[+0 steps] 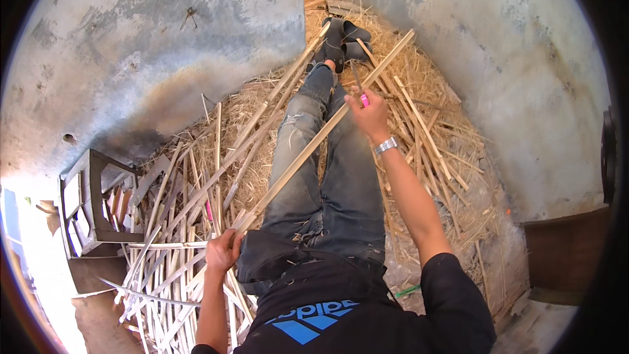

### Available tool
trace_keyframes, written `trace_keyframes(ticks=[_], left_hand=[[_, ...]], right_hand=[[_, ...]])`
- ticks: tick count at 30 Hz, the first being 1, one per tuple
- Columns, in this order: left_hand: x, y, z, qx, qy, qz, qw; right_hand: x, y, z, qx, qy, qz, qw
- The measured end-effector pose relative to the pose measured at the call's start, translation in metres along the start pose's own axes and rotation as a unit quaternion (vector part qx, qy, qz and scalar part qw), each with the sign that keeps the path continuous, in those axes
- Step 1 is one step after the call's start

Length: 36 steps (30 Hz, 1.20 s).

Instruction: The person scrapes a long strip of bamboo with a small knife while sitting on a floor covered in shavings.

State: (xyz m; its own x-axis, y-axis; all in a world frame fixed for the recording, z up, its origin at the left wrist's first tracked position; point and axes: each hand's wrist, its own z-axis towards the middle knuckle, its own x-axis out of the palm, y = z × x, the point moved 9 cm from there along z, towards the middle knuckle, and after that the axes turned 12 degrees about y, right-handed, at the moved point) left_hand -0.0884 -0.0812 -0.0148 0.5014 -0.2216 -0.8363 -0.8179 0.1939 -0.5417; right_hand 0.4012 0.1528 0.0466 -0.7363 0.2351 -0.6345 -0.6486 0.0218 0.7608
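A long pale bamboo strip lies slantwise over my outstretched legs, from my left hip up to the far right. Closed round its near end is my left hand. My right hand grips a knife with a pink handle, beside the strip's upper part. The narrow dark blade points away from me, close against the strip; whether it touches cannot be made out. A metal watch is on my right wrist.
Many split strips are heaped at my left, and more sticks lie at my right. Shavings cover the floor around my legs. Grey walls rise on both sides. A dark frame-like box stands at the left.
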Motion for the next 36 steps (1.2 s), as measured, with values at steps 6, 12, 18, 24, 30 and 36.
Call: trace_keyframes(ticks=[6,12,18,24,30,36], left_hand=[[-0.021,-0.011,-0.016,-0.006,-0.017,-0.038,0.999],[-0.036,-0.032,-0.013,-0.012,0.003,-0.07,0.997],[-0.028,-0.01,-0.028,0.006,0.011,-0.19,0.982],[-0.048,-0.011,-0.038,-0.05,-0.052,-0.236,0.969],[-0.127,-0.091,0.026,-0.006,-0.166,-0.163,0.972],[-0.151,-0.132,0.068,0.096,-0.266,0.028,0.959]], right_hand=[[-0.041,0.03,0.001,-0.14,-0.088,0.2,0.966],[-0.065,0.021,0.011,-0.016,0.001,0.533,0.846],[-0.148,-0.039,0.013,-0.054,-0.158,0.775,0.609],[-0.131,0.026,-0.03,-0.001,-0.076,0.602,0.794],[-0.07,0.122,-0.022,-0.058,0.068,0.567,0.819],[-0.048,0.21,0.019,-0.111,0.0,0.267,0.957]])
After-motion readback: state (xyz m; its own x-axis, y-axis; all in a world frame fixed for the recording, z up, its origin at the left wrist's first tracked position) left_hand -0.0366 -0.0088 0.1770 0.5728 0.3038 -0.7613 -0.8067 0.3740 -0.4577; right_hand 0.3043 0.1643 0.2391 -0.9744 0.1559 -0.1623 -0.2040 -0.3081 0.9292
